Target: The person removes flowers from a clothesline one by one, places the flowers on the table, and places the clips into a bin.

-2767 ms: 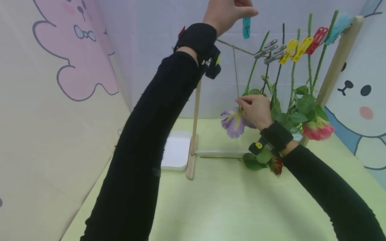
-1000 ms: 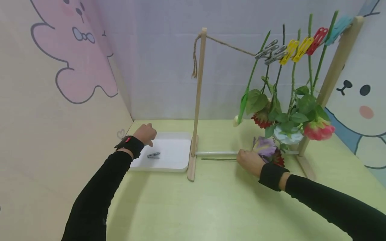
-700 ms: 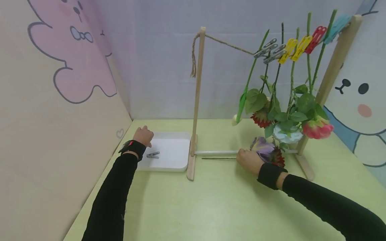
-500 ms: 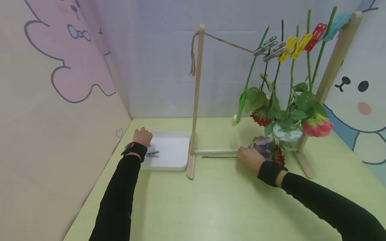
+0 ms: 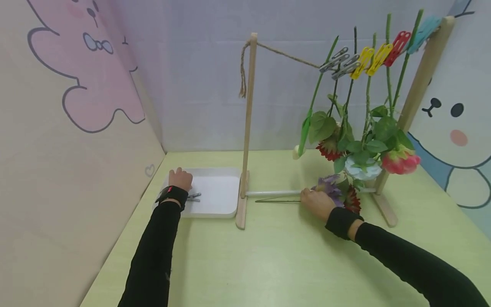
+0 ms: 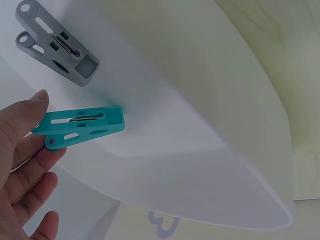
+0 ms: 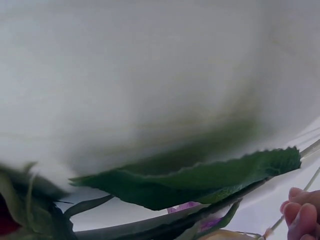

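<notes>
In the left wrist view my left hand (image 6: 27,165) pinches the handle end of a teal clothespin (image 6: 87,122) with thumb and fingers, low over the white tray (image 5: 218,192). A grey clothespin (image 6: 57,42) lies in the tray beside it. My right hand (image 5: 316,202) is at the tabletop on the right, its fingers around the thin stem of a purple iris (image 5: 329,187). The stem's end points left, beside another dark stem (image 5: 278,201). That stem belongs to a red flower (image 5: 352,200) lying behind my wrist, with a green leaf (image 7: 200,180) close to the right wrist camera.
A wooden rack (image 5: 249,115) stands across the table, a rope (image 5: 287,55) strung between its posts. Several flowers hang head down from it, clipped by grey, yellow, red and blue clothespins (image 5: 379,59). A pale rod (image 5: 274,193) joins the rack's feet.
My left hand has come down from the rope with the teal clothespin and moved into the tray. My right hand has lowered the purple iris to the table; its bloom has since turned slightly.
</notes>
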Tool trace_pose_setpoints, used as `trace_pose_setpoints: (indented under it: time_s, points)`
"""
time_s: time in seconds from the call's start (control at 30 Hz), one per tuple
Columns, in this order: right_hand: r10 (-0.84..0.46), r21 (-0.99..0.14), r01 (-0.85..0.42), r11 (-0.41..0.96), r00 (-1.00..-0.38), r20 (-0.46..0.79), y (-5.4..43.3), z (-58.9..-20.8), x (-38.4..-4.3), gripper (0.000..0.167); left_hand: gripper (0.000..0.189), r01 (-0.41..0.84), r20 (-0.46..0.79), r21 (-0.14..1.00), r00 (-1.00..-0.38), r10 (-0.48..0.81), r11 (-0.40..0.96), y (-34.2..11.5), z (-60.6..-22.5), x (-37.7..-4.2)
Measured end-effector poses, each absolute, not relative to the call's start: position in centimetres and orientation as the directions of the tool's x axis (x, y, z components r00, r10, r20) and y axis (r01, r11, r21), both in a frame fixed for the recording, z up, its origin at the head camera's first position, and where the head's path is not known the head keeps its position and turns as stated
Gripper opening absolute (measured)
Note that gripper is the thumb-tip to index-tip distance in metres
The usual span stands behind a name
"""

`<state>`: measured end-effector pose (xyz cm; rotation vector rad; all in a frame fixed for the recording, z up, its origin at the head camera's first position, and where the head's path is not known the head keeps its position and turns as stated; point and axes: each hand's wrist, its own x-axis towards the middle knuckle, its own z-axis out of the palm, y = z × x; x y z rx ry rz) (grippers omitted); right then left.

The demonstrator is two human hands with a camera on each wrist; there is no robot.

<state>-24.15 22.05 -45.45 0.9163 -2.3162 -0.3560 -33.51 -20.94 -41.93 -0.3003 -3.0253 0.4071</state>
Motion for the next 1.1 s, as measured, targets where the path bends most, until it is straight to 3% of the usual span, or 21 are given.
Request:
trace_pose_setpoints:
  time_s: [1.1]
  points:
    - [-0.668, 0.422, -0.520, 0.743, -0.613, 0.422, 22.01, -45.11, -23.54, 0.022, 0.024, 0.170, -0.009, -0.237, -0.985, 0.173, 0.957, -20.62, -41.90, -33.31]
